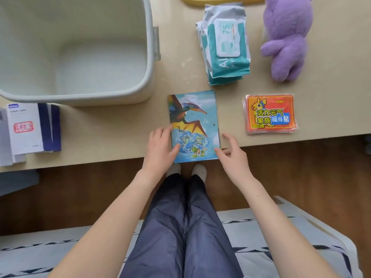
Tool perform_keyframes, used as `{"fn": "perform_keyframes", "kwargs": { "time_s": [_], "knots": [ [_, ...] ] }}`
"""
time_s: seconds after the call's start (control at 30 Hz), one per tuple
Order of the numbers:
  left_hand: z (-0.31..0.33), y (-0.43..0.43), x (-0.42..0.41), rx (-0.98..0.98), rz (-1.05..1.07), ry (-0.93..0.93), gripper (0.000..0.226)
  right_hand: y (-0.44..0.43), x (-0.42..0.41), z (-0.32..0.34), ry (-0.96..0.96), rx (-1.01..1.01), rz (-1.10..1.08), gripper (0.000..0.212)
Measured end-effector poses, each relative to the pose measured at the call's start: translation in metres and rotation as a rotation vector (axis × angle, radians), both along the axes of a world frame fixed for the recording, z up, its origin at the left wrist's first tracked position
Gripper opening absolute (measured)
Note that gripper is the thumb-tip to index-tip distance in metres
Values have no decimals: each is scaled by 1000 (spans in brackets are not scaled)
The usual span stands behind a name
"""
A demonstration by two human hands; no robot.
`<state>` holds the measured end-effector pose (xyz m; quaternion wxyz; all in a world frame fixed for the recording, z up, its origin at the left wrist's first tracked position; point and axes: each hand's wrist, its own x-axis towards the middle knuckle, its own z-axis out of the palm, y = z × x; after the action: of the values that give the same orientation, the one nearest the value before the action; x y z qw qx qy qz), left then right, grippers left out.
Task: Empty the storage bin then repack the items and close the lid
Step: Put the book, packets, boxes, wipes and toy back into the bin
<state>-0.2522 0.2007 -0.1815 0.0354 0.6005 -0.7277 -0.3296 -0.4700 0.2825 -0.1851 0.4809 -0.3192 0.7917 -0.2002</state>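
The pale grey-green storage bin [149,57] stands at the table's far left, with nothing visible inside. A dinosaur picture book [193,117] lies flat at the table's front edge, just right of the bin. My left hand [161,149] rests on the book's lower left side, fingers spread. My right hand [230,151] touches its lower right corner with the fingertips, fingers apart. Stacked teal wipes packs [224,45], a purple plush toy [287,37] and a stack of red-orange warmer-patch packets [270,114] lie to the right.
White and dark blue boxes [30,131] sit at the front left of the beige table [112,129]. A yellow object [220,0] shows at the far edge. Below the table are my legs, a wooden floor and a patterned rug.
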Motion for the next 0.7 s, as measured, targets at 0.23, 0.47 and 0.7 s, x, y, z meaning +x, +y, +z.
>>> {"fn": "perform_keyframes", "kwargs": {
  "time_s": [0.23,0.47,0.7],
  "knots": [
    [-1,0,-2,-31,-73,-57,58,-10,4,3,-5,-112,89,52],
    [0,0,-5,-30,-72,-78,58,-34,2,8,-180,-163,119,49],
    [-2,3,-8,-41,-18,-58,59,-44,0,8,-264,-146,77,57]
  ]
}}
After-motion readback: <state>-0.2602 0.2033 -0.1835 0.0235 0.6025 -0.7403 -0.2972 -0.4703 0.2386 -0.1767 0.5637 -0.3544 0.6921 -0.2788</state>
